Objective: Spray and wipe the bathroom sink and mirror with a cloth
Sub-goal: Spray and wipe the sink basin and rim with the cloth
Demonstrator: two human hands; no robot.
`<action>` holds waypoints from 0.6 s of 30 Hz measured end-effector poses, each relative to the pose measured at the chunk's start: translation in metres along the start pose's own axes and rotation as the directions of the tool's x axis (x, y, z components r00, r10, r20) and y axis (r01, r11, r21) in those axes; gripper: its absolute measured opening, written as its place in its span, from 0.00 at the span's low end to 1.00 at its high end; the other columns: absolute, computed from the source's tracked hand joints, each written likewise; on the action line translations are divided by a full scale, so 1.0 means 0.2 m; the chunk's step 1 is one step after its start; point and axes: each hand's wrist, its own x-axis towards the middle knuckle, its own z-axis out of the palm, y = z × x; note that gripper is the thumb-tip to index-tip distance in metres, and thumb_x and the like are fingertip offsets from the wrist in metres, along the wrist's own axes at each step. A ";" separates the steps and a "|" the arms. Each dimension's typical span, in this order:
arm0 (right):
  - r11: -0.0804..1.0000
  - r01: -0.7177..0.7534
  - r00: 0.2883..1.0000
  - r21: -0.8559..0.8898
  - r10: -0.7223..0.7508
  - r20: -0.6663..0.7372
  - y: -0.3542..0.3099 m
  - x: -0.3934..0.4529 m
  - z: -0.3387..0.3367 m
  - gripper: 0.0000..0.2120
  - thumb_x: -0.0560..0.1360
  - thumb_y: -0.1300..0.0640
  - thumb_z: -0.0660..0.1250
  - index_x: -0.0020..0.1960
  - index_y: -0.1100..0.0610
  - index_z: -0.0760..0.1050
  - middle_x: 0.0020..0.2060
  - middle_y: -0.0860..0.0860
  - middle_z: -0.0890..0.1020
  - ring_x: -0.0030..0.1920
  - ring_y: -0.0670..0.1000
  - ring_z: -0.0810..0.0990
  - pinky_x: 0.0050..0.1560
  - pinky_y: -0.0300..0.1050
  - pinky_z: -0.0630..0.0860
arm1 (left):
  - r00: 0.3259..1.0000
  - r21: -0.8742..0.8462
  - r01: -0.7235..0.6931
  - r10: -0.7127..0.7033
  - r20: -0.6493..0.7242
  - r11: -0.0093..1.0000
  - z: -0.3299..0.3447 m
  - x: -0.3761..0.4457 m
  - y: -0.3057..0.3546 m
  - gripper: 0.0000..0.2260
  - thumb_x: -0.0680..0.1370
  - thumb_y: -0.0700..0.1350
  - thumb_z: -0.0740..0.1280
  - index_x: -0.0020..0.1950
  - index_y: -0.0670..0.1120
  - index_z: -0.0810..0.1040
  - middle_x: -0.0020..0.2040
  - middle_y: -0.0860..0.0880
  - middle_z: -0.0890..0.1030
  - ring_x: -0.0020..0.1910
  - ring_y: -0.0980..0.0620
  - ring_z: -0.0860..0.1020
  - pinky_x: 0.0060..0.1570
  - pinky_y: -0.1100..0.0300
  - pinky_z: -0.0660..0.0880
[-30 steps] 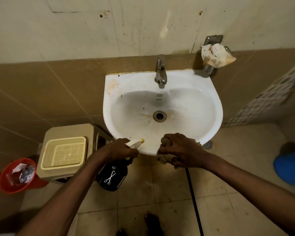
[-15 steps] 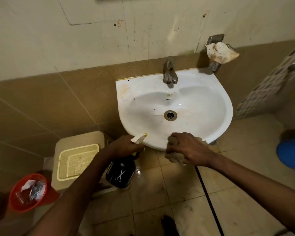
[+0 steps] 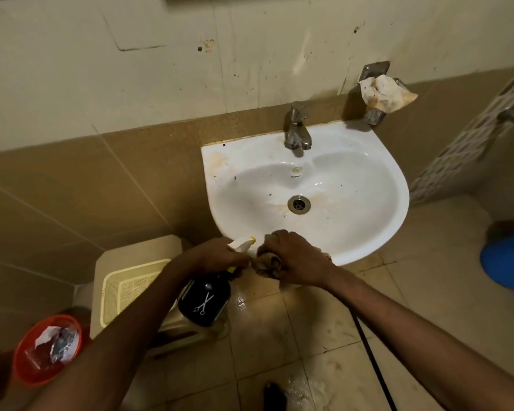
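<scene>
Both hands: left [image 3: 220, 258] grips bottle [image 3: 204, 301], right [image 3: 297, 259] cloth [image 3: 266, 266].

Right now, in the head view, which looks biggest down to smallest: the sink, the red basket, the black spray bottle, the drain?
1. Sink
2. Red basket
3. Spray bottle, partly hidden by the left hand, so its rank against the basket is unsure
4. Drain

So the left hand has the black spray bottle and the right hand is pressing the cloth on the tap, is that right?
Not quite. In the head view the right hand presses the cloth on the sink's front rim, not the tap. The left hand does hold the black spray bottle.
</scene>
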 end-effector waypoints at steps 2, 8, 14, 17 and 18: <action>0.999 0.039 0.999 -0.003 -0.039 0.009 0.11 -0.18 -0.04 0.16 0.69 0.45 0.68 0.55 0.48 0.73 0.46 0.48 0.76 0.47 0.50 0.73 0.41 0.48 0.71 | 0.999 0.048 0.003 -0.001 -0.045 0.999 0.02 0.01 -0.01 0.11 0.74 0.41 0.68 0.31 0.44 0.78 0.28 0.50 0.80 0.26 0.57 0.76 0.32 0.69 0.73; 0.990 -0.128 0.989 -0.051 0.132 0.065 0.27 -0.39 -0.14 0.25 0.65 0.38 0.61 0.58 0.48 0.73 0.51 0.50 0.77 0.50 0.53 0.75 0.46 0.48 0.70 | 0.996 -0.012 0.011 -0.010 0.086 1.000 0.04 0.07 -0.03 0.08 0.73 0.42 0.69 0.35 0.43 0.79 0.27 0.51 0.80 0.30 0.51 0.78 0.36 0.62 0.74; 0.977 -0.173 0.984 0.123 0.168 0.052 0.08 -0.04 0.00 0.26 0.67 0.39 0.67 0.61 0.48 0.72 0.53 0.52 0.77 0.53 0.53 0.74 0.50 0.50 0.74 | 0.994 -0.029 -0.011 0.014 0.112 1.000 -0.08 0.07 -0.07 0.08 0.77 0.39 0.67 0.37 0.41 0.80 0.30 0.50 0.82 0.31 0.53 0.80 0.36 0.65 0.75; 0.982 -0.107 0.993 0.153 0.100 0.054 0.02 0.07 0.01 0.24 0.66 0.43 0.69 0.59 0.51 0.72 0.49 0.52 0.77 0.50 0.53 0.74 0.45 0.49 0.73 | 0.996 -0.009 -0.023 0.023 0.082 1.000 -0.13 0.07 -0.09 0.08 0.77 0.39 0.67 0.38 0.42 0.80 0.32 0.49 0.82 0.33 0.51 0.79 0.36 0.65 0.75; 0.990 -0.051 0.998 0.134 0.044 0.050 0.04 0.03 0.00 0.22 0.68 0.43 0.68 0.58 0.51 0.73 0.48 0.52 0.77 0.49 0.52 0.74 0.45 0.48 0.72 | 0.996 -0.014 -0.027 0.028 0.084 1.000 -0.13 0.07 -0.09 0.09 0.77 0.39 0.67 0.37 0.42 0.79 0.31 0.49 0.82 0.32 0.51 0.79 0.36 0.63 0.75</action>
